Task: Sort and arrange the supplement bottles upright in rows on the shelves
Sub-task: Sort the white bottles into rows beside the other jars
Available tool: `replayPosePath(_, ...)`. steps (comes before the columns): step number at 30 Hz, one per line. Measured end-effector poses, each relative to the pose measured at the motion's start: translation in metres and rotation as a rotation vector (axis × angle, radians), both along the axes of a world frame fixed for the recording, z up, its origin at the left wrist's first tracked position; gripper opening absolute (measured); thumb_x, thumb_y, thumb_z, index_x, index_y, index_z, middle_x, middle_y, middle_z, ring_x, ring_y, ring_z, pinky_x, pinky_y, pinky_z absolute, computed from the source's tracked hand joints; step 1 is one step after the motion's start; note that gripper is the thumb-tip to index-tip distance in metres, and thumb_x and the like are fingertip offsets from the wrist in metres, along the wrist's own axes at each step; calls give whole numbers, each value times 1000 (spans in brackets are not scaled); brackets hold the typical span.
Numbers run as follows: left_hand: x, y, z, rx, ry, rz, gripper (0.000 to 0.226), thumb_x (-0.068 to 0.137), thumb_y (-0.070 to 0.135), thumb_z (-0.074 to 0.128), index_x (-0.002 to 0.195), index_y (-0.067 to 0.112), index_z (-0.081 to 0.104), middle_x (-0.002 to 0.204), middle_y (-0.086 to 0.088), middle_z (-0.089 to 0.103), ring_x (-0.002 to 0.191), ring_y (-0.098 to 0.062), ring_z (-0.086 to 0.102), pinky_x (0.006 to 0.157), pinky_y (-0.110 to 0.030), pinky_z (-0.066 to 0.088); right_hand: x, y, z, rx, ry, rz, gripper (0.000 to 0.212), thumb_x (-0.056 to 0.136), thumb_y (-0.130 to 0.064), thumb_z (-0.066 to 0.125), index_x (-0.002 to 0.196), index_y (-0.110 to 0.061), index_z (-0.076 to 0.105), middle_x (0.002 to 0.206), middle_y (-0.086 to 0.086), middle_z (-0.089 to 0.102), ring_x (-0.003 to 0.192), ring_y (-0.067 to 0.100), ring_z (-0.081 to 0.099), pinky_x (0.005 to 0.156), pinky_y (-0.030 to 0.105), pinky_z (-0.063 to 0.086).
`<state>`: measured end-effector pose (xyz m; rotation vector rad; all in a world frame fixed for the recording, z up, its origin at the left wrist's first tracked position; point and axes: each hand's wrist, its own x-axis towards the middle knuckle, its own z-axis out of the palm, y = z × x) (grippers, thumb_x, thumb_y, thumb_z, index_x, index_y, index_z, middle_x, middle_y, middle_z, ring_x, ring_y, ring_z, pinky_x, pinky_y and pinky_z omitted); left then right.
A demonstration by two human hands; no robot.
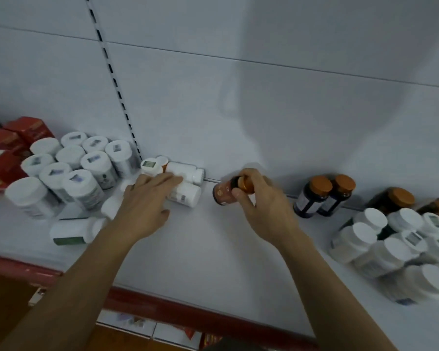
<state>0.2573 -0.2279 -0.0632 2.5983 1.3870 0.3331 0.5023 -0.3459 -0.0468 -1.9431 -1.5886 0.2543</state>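
The shelf (213,249) was white, its front edge (188,312) red. The upright strip (112,79) on the pale back panel (264,97) showed black slots. The boxes (3,153) were red. The white bottles (71,155) had white caps. The lying bottle (71,233) bore a dark green band. The orange-labelled bottle (223,192) and the dark blue bottles (312,198) had orange caps.

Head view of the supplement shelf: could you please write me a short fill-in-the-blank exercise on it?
The orange-capped brown bottle is gripped by the ____.
The left hand touches white plastic bottles lying on their ____.
The two dark orange-capped bottles by the back wall stand ____.
Missing: right hand; sides; upright.
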Motion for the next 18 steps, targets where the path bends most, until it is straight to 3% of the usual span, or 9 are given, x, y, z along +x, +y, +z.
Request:
replayPosePath(3, 10, 6, -6, 28, -107, -18, 57, 77, 4, 77, 129, 25, 65, 129, -1, 60, 119, -36, 52, 85, -47, 44, 23, -18, 33, 25, -124, -112, 31, 98, -48, 53, 122, -29, 48, 96, -1, 57, 76, 21, 56, 63, 36, 47)
replayPosePath(5, 17, 7, -7, 30, -99, -41, 52, 77, 16, 81, 126, 26, 67, 122, 0, 62, 114, -33, 54, 85, -46, 46, 41, -20, 46, -111, -218, -202, 29, 97, -52, 51, 112, -27, 47, 90, 0, 58, 74, 24, 57, 66, 37, 48)
replayPosePath(8, 29, -1, -7, 20, -82, -105, 52, 80, 39, 77, 130, 30, 64, 116, 1, 62, 109, -29, 55, 89, -46, 48, 53, -14, 52, -334, -370, -258, 29, 98, -50, 49, 111, -23, 49, 97, 5, 60, 82, 28, 57, 70, 37, 45)
replayPosePath(10, 33, -7, -7, 21, -100, -129, 53, 83, 39, 75, 133, 29, 62, 115, 0, 62, 106, -28, 56, 87, -43, 48, 52, -9, 54, -412, -450, -249, 30, 98, -44, 51, 117, -22, 53, 105, 7, 58, 90, 30, 59, 72, 36, 43)
replayPosePath(15, 24, -15, 2, 7, -59, -175, 55, 90, 37, 67, 142, 25, 53, 125, 3, 61, 114, -23, 56, 94, -40, 48, 35, 7, 64, -263, -462, -239, 37, 98, -36, 53, 133, -23, 49, 119, 10, 52, 96, 35, 61, 73, 38, 46)
replayPosePath(18, 11, -17, 14, 64, -168, -157, 43, 89, 36, 61, 128, 19, 63, 117, 1, 64, 107, -24, 60, 86, -44, 52, 17, 25, 52, -274, -447, -132, 36, 100, -35, 51, 134, -23, 47, 116, 11, 55, 100, 36, 62, 75, 39, 46)
